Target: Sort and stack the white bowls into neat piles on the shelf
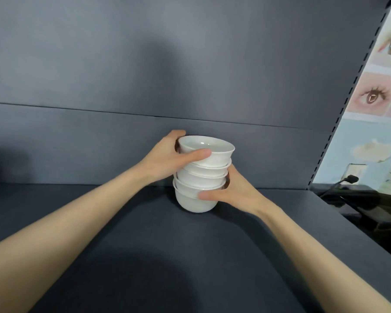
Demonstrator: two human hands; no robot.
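Item: bowl stack (pixel 200 180), white, on shelf (pixel 145 245) near back edge, centre. My left hand (pixel 167 158) curled round top bowl (pixel 209 146); right hand (pixel 235 191) gripping bowl stack lower down. Slight lean; I'd square rims and seat top bowl level before release.

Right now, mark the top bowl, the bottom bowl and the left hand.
top bowl (pixel 209 144), head view, inner wall
bottom bowl (pixel 193 204), head view, lower outer wall
left hand (pixel 167 157), head view, back of the hand

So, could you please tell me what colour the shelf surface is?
Dark blue-grey shelf, clearest in the head view.
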